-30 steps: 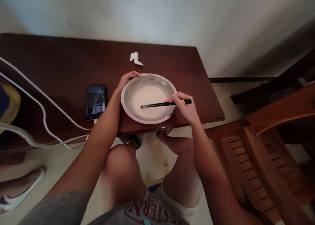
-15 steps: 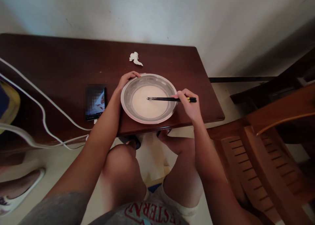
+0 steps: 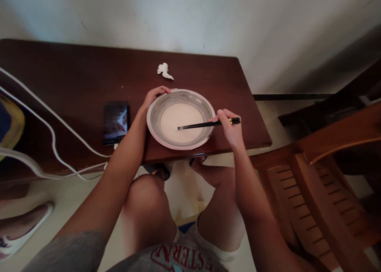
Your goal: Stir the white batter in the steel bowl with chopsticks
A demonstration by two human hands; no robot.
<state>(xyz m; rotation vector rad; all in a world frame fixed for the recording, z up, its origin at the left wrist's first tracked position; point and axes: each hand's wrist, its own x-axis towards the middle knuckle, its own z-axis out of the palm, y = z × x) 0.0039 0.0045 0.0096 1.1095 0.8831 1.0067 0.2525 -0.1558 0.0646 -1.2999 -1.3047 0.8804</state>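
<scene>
A wide metal bowl (image 3: 151, 125) stands near the front edge of the dark wooden table. Inside it lies a smooth, pale, creamy batter (image 3: 181, 113). My left hand (image 3: 155, 94) is wrapped round the bowl's far left rim, with the fingers partly hidden behind it. At the right rim my right hand (image 3: 228, 124) is closed on a pair of black chopsticks (image 3: 202, 125) with gold bands. Their whitened tips rest in or just at the surface of the batter, left of its middle; how deep they go I cannot tell.
On the table (image 3: 68, 73) lie a crumpled white tissue (image 3: 164, 70) beyond the bowl and a phone (image 3: 116, 123) to the left. White cables (image 3: 53, 139) cross the left side. A wooden chair (image 3: 309, 200) is at the right. Another person's sandalled foot (image 3: 24, 228) shows lower left.
The chopstick tips have swung towards me in the batter, so the chopsticks now slant. My right hand has shifted slightly; my left hand keeps its place on the rim.
</scene>
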